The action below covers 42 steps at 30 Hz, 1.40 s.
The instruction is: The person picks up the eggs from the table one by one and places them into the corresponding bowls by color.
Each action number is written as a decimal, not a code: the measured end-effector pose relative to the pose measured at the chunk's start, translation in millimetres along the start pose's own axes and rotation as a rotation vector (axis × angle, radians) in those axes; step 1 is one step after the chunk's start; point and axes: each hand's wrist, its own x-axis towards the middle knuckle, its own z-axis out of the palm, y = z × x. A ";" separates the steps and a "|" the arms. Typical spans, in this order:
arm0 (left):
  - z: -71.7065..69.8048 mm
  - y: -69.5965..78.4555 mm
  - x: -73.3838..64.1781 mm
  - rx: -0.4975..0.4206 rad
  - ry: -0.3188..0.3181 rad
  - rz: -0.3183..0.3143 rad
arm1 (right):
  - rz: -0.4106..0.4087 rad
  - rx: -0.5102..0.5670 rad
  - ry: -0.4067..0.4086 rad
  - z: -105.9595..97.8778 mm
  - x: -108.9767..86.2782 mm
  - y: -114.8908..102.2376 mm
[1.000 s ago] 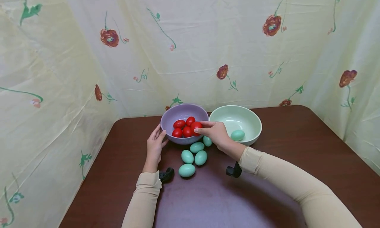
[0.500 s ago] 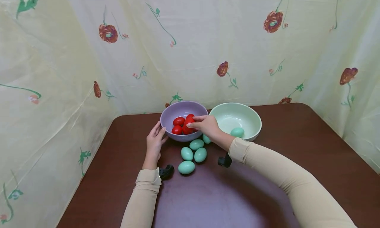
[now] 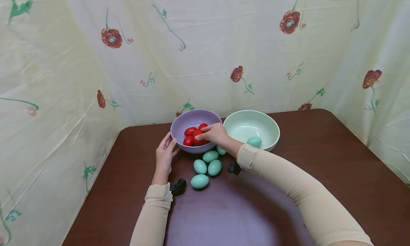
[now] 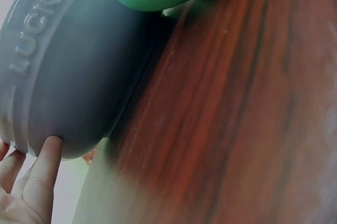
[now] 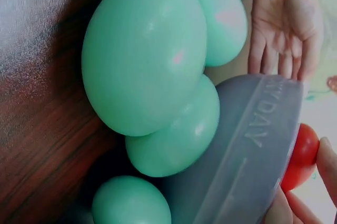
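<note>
A purple bowl (image 3: 192,118) stands at the back of the table with several red eggs in it. Against its left side rests my left hand (image 3: 164,157), and in the right wrist view its fingers look straight, tips on the outer wall. Over the bowl's right rim reaches my right hand (image 3: 217,134), pinching a red egg (image 3: 199,139) low among the other red eggs. That hand partly hides the bowl's right side. In the right wrist view a red egg (image 5: 300,156) shows beyond the rim beside the right fingers (image 5: 327,169).
A pale green bowl (image 3: 243,122) stands to the right of the purple one, with one green egg (image 3: 254,141) inside. Several green eggs (image 3: 200,181) lie on the brown table (image 3: 320,150) in front of the bowls. A flowered curtain (image 3: 198,61) hangs behind.
My right hand has moved left with the red egg, deeper over the purple bowl. My left hand stays at the bowl's left side. The head view has shifted slightly.
</note>
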 end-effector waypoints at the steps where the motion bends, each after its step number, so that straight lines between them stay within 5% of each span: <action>1: -0.2 -1.0 -0.5 0.003 0.000 -0.003 | -0.005 -0.025 -0.014 1.2 1.4 1.3; 9: -1.0 -5.2 -2.4 0.017 -0.003 -0.005 | -0.069 -0.196 -0.127 4.5 12.2 6.8; 18: -1.3 1.9 -1.2 -0.002 -0.002 -0.007 | -0.079 -0.255 -0.134 3.0 11.6 -2.3; 28: -0.4 1.1 0.6 -0.007 -0.007 -0.003 | -0.096 -0.112 -0.068 1.0 6.8 6.5; 42: -2.3 0.6 -0.9 -0.010 0.000 0.006 | -0.124 0.165 -0.115 -19.3 -48.4 30.6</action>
